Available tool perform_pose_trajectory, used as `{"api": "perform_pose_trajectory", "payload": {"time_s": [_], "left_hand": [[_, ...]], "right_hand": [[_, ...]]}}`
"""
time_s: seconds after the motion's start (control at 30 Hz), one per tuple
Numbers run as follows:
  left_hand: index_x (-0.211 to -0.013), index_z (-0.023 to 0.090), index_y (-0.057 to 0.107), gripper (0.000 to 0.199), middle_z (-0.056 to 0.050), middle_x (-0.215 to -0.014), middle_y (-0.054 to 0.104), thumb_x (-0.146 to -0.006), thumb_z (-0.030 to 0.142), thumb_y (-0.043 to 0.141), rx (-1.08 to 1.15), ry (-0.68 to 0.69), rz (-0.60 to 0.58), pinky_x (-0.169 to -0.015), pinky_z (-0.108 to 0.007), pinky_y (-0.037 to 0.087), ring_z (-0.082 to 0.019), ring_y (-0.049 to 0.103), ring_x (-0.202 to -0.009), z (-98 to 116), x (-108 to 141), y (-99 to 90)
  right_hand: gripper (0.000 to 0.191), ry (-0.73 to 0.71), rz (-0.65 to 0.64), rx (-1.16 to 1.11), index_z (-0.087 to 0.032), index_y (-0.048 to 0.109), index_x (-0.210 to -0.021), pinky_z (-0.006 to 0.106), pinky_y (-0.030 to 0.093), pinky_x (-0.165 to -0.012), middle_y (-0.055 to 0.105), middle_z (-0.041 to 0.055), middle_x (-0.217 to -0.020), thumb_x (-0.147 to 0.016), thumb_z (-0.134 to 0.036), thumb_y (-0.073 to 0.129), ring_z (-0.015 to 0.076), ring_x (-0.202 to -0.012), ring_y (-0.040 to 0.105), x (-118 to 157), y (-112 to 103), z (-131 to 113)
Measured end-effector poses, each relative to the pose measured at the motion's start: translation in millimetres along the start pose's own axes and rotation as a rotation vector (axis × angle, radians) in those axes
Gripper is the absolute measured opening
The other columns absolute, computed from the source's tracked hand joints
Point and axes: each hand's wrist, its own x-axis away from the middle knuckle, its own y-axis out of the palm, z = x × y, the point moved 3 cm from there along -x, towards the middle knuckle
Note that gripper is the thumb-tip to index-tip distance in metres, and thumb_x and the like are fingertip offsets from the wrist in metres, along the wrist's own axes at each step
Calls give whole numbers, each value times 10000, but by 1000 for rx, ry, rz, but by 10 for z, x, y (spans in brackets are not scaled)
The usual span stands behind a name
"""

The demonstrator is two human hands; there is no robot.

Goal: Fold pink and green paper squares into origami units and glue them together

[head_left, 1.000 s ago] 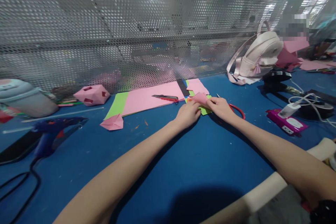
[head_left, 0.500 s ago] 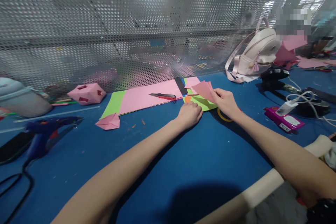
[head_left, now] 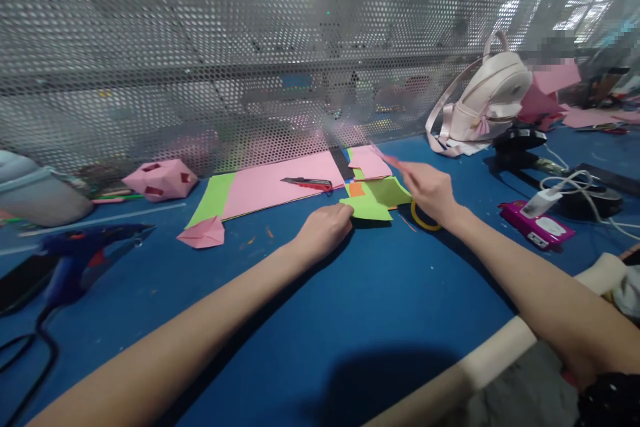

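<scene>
My left hand (head_left: 326, 230) pinches the left corner of a green paper piece (head_left: 373, 212), partly lifted off the blue tabletop. Pink paper (head_left: 389, 159), seen nearly edge-on, is held between the fingers of my right hand (head_left: 431, 192). Under and beside my hands lie more green paper, a small orange piece (head_left: 357, 189) and a pink sheet (head_left: 369, 163). A utility knife (head_left: 307, 183) with a red and black handle rests on a long pink sheet (head_left: 280, 180). Just below my right hand, the yellow ring handle (head_left: 425, 219) of some tool shows; the rest is hidden.
Left: a blue glue gun (head_left: 83, 257), a folded pink paper piece (head_left: 204, 233), a pink paper polyhedron (head_left: 161, 179) and a pale cup-like container (head_left: 37, 190). Right: a white backpack (head_left: 493, 100) and a purple power strip (head_left: 537, 223) with cables. A perforated metal panel (head_left: 225, 47) stands behind.
My left hand has moved left, drawing the green paper with it. My right hand has shifted slightly right, and its pink paper has turned edge-on, uncovering the pink sheet beneath.
</scene>
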Motion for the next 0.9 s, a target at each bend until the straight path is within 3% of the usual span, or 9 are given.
{"api": "perform_pose_trajectory", "payload": {"time_s": [0.1, 0.17, 0.33, 0.4, 0.47, 0.57, 0.63, 0.77, 0.9], "left_hand": [[-904, 137, 575, 194, -71, -796, 639, -881, 144, 383, 48, -55, 20, -640, -269, 438, -173, 599, -722, -72, 210, -105], [-960, 146, 578, 221, -65, -836, 662, -911, 188, 366, 108, -101, 43, -663, -257, 447, -161, 613, -742, -98, 337, -195], [-961, 185, 636, 268, -45, -835, 695, -910, 314, 407, 411, -348, 44, -686, -266, 436, -169, 623, -723, -114, 580, -417], [-924, 200, 655, 277, -37, -825, 696, -902, 343, 419, 508, -433, 28, -681, -263, 429, -175, 622, -726, -96, 649, -487], [-870, 211, 670, 266, -28, -794, 694, -884, 361, 451, 624, -501, 40, -676, -258, 427, -182, 617, -728, -72, 705, -548], [-797, 213, 682, 237, -26, -743, 696, -844, 380, 520, 822, -602, 56, -666, -256, 442, -191, 618, -719, -36, 773, -598], [-794, 203, 676, 232, -29, -730, 701, -829, 391, 545, 975, -673, 42, -670, -260, 466, -193, 637, -715, -13, 811, -590], [-914, 176, 636, 241, -46, -744, 714, -819, 388, 574, 1264, -778, 5, -706, -304, 512, -190, 674, -687, 22, 856, -514], [-971, 147, 601, 266, -59, -735, 708, -800, 351, 609, 1366, -780, -24, -687, -319, 523, -182, 670, -676, 57, 852, -456]], "right_hand": [[212, -124, -224, 28, -159, 648, -762, 290, 399, -700, 680, 91, -781, -866, -260, 494, 194, -780, 595, 64, 211, -41], [213, -164, -317, 26, -154, 638, -718, 296, 406, -703, 684, 96, -769, -851, -274, 524, 198, -770, 601, 91, 289, -81], [262, -180, -358, -74, -177, 631, -1050, 316, 421, -835, 660, 92, -1079, -896, -247, 431, 195, -990, 577, 89, 139, -353], [345, -162, -459, -327, -219, 576, -1183, 268, 445, -796, 625, 49, -1168, -852, -210, 479, 155, -969, 577, 114, 49, -551], [391, -71, -597, -608, -265, 565, -1206, 270, 462, -731, 622, 26, -1141, -817, -236, 537, 134, -814, 579, 165, 0, -747], [198, 56, -558, -769, -210, 671, -956, 246, 424, -641, 640, 2, -842, -820, -295, 554, 116, -675, 527, 221, -33, -944], [206, 137, -518, -817, -179, 661, -756, 224, 364, -556, 566, -21, -659, -836, -322, 536, 100, -598, 474, 248, -17, -996], [197, 275, -502, -953, -165, 643, -666, 212, 313, -508, 512, -41, -588, -780, -324, 616, 75, -536, 422, 277, 30, -992], [234, 432, -469, -1064, -152, 618, -614, 212, 293, -478, 505, -46, -545, -691, -353, 711, 66, -496, 401, 301, 67, -957]]}}
